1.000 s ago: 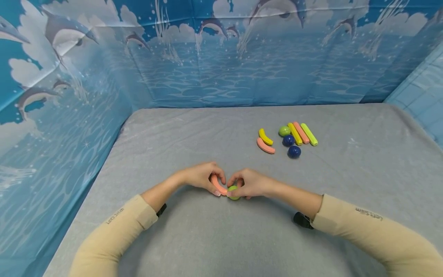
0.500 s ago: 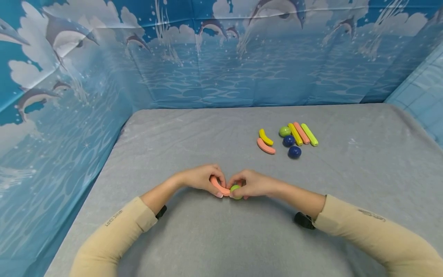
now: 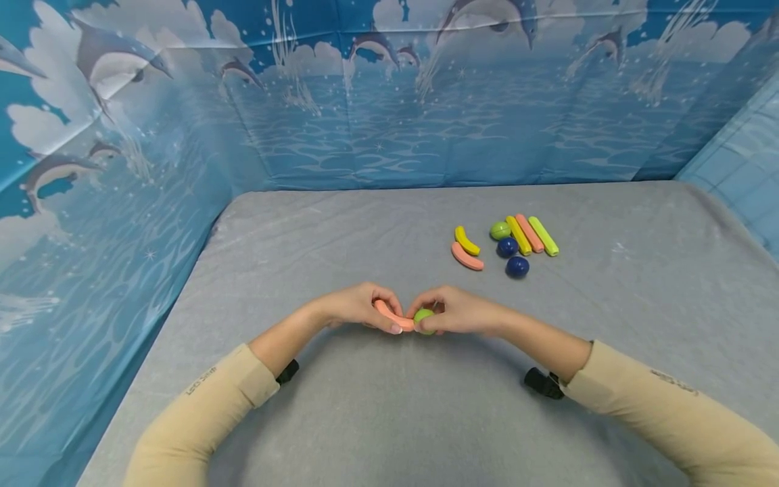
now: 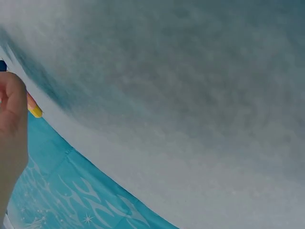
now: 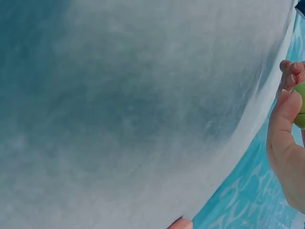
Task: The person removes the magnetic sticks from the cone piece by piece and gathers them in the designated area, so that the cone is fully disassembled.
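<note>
Near the middle of the cloth, in the head view, my left hand [image 3: 359, 306] pinches a curved salmon-pink piece [image 3: 394, 318] between thumb and fingers. My right hand [image 3: 462, 311] grips a small green ball [image 3: 424, 321], its thumb in front. The pink piece's right end meets the ball or sits right against it; fingertips hide the exact contact. The right wrist view gives the right hand [image 5: 285, 143] with part of the green ball [image 5: 300, 107] at the frame edge. Only part of the left hand [image 4: 12, 124] enters the left wrist view, and its held piece is hidden there.
Farther back on the grey cloth [image 3: 341, 230] lie a curved yellow piece [image 3: 466, 241], a curved pink piece [image 3: 467, 257], another green ball [image 3: 500, 230], two dark blue balls [image 3: 517, 267], and yellow, pink and lime sticks [image 3: 544, 237]. A blue dolphin-print curtain [image 3: 389, 135] borders the table.
Both hands have shifted slightly right and away from the body, carrying the pink piece and green ball together. The pieces at the back stay where they were.
</note>
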The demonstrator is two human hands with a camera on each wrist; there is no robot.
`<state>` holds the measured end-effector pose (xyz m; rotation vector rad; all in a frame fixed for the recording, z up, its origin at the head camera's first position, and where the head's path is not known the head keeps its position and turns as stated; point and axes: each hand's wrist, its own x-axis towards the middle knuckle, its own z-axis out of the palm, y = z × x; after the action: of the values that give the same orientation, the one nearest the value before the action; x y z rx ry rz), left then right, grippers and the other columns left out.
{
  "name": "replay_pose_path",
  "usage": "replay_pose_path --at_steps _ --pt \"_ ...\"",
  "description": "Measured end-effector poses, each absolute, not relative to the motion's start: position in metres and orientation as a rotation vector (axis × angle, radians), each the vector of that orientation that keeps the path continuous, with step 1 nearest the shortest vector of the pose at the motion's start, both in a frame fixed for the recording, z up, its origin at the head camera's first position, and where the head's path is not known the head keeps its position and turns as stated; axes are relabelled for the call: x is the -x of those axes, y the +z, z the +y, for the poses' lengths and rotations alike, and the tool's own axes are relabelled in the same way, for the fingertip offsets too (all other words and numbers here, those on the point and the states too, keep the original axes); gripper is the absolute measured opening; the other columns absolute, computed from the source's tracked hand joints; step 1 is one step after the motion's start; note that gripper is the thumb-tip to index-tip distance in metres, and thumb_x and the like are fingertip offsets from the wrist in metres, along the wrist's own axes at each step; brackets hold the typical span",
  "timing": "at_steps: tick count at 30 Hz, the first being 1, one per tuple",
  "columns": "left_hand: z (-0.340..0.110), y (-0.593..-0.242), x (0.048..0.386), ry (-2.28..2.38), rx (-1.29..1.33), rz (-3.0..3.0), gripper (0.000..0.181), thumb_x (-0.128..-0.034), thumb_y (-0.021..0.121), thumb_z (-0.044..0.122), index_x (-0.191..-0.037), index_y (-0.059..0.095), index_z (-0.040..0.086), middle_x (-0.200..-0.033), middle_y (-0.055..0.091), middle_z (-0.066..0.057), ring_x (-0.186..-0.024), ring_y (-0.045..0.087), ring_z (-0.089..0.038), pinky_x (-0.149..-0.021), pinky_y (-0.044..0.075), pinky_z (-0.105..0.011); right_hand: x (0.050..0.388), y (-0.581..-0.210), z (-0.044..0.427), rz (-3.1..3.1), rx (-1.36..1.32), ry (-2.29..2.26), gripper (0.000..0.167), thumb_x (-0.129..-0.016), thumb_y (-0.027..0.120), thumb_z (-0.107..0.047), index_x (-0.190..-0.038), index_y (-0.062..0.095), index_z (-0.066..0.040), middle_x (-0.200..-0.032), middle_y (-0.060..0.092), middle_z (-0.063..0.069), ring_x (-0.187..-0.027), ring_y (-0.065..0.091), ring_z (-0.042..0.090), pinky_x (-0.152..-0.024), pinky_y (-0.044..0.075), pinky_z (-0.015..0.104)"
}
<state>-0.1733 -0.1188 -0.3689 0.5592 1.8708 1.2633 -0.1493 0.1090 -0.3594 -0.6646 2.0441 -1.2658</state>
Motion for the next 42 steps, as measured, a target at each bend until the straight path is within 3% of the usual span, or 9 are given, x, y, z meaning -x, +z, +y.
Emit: replay_pose_path --at_steps 6,11,17,25,35,42 --pt "-0.115 -0.369 0.174 1.462 -0.353 1.825 0.038 -0.0822 0.069 0.003 -0.119 0.058 -0.001 -0.089 0.063 -0.006 -0.081 0.060 -0.014 -0.078 0.050 -0.031 0.152 -0.359 0.112 2.106 0.610 -1.299 0.022 -0.088 0.059 -0.014 -0.107 0.064 -0.005 -0.093 0.059 0.005 -0.075 0.052 0.020 -0.070 0.048 0.039" --pt "-0.106 -0.367 0.172 1.767 -0.063 1.729 0.056 -0.0841 0.066 0.000 -0.135 0.042 0.000 -0.099 0.065 -0.006 -0.090 0.061 -0.014 -0.090 0.046 -0.034 0.154 -0.357 0.112 2.193 0.500 -1.405 0.022 -0.089 0.061 -0.020 -0.107 0.064 -0.007 -0.087 0.059 0.006 -0.074 0.052 0.020 -0.070 0.047 0.038" --pt "-0.093 -0.364 0.168 2.026 0.162 1.690 0.053 -0.0843 0.068 0.002 -0.131 0.042 0.008 -0.096 0.065 -0.004 -0.085 0.061 -0.013 -0.080 0.048 -0.026 0.156 -0.354 0.112 2.230 0.410 -1.550 0.028 -0.089 0.064 -0.022 -0.111 0.064 -0.004 -0.087 0.061 0.008 -0.077 0.054 0.025 -0.074 0.048 0.039" --pt "-0.086 -0.365 0.165 2.170 0.099 1.618 0.046 -0.0871 0.062 -0.002 -0.126 0.042 0.011 -0.088 0.065 -0.006 -0.075 0.065 -0.013 -0.070 0.052 -0.023 0.157 -0.354 0.114 2.220 0.362 -1.616 0.026 -0.089 0.064 -0.021 -0.110 0.066 -0.007 -0.088 0.063 0.009 -0.078 0.055 0.023 -0.078 0.048 0.044" --pt "-0.090 -0.367 0.163 2.085 -0.036 1.799 0.043 -0.0857 0.065 0.001 -0.122 0.046 0.011 -0.090 0.066 -0.005 -0.077 0.066 -0.015 -0.074 0.052 -0.027 0.159 -0.360 0.128 2.197 0.466 -1.540 0.028 -0.086 0.066 -0.016 -0.110 0.065 0.000 -0.088 0.064 0.007 -0.073 0.053 0.019 -0.069 0.047 0.034" --pt "-0.094 -0.370 0.164 2.069 -0.012 1.808 0.043 -0.0852 0.066 0.001 -0.122 0.045 0.010 -0.091 0.068 -0.006 -0.078 0.066 -0.015 -0.072 0.051 -0.025 0.158 -0.366 0.139 2.290 0.582 -1.425 0.038 -0.082 0.072 -0.017 -0.114 0.063 0.001 -0.102 0.063 0.009 -0.078 0.054 0.019 -0.066 0.046 0.027"
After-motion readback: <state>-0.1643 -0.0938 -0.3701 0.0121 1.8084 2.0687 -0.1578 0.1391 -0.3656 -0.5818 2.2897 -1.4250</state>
